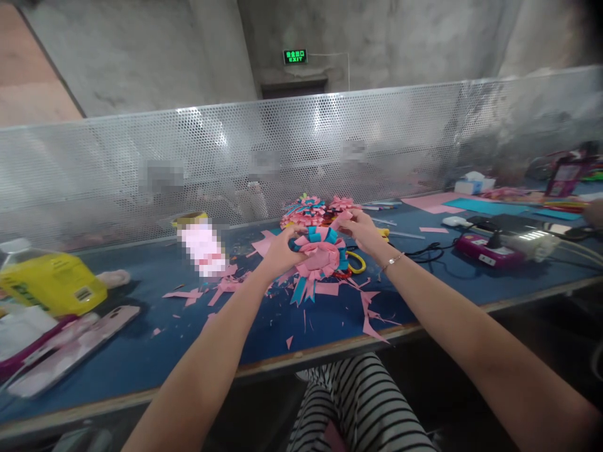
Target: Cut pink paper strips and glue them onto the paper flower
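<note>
The left hand [285,251] pinches the left edge of a round pink-and-blue paper rosette with hanging tails [321,258], thumb in front, while the right hand [362,232] pinches a narrow pink paper strip [341,220] at its upper right. The rosette is held up over the near middle of the blue tabletop [188,342]. Just beside it on the right lies a curved yellow handle [357,262], and around and below it are scattered pink paper scraps [226,287]. Behind the hands sits a cluster of pink-and-blue paper flowers [306,210]. Farther right are a purple power strip [488,251] and flat pink and blue paper sheets [490,207]; well to the left, a pale pink phone [75,351] lies near a clear bottle with a yellow label [56,282]. A perforated metal screen [301,157] stands along the far edge
</note>
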Available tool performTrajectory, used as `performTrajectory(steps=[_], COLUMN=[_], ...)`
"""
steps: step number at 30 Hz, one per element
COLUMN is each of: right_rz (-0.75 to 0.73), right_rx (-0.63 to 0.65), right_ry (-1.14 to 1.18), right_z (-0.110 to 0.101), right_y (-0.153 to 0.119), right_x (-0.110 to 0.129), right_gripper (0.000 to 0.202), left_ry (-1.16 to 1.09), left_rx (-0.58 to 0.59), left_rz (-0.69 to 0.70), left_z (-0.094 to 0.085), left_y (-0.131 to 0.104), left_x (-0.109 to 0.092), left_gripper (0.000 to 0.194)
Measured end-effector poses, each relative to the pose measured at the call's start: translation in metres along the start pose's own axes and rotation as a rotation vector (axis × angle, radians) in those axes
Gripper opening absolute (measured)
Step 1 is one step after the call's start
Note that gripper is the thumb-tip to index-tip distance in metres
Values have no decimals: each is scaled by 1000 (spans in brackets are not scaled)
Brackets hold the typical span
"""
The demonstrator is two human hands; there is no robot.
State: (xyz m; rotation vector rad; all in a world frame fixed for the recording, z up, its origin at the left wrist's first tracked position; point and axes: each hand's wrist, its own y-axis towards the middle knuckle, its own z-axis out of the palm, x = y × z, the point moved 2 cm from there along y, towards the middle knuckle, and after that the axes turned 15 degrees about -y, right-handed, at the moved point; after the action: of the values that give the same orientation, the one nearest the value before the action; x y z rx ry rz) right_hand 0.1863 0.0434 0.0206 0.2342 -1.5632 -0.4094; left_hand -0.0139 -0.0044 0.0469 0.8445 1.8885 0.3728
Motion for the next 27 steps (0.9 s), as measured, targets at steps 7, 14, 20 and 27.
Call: performTrajectory(steps=[7,14,20,27], right_rz=[-140,-455,-552,-551], right_rx=[2,-187,-85,212], right_ry=[-18,-134,-158,-213], right_z=[0,-11,-5,3], right_y=[-4,-15,-32,-33], right_x=[11,41,54,48], right_gripper=[20,8,6,5], left_ry=[56,504,519,459], left_rx=[-92,-132,-180,-200], left_rz=[125,588,724,606], left_z=[-10,-13,-13,-9], left_y=[2,-7,-12,-8], left_x=[-9,-19,-8,-7], left_gripper=[26,22,23,22])
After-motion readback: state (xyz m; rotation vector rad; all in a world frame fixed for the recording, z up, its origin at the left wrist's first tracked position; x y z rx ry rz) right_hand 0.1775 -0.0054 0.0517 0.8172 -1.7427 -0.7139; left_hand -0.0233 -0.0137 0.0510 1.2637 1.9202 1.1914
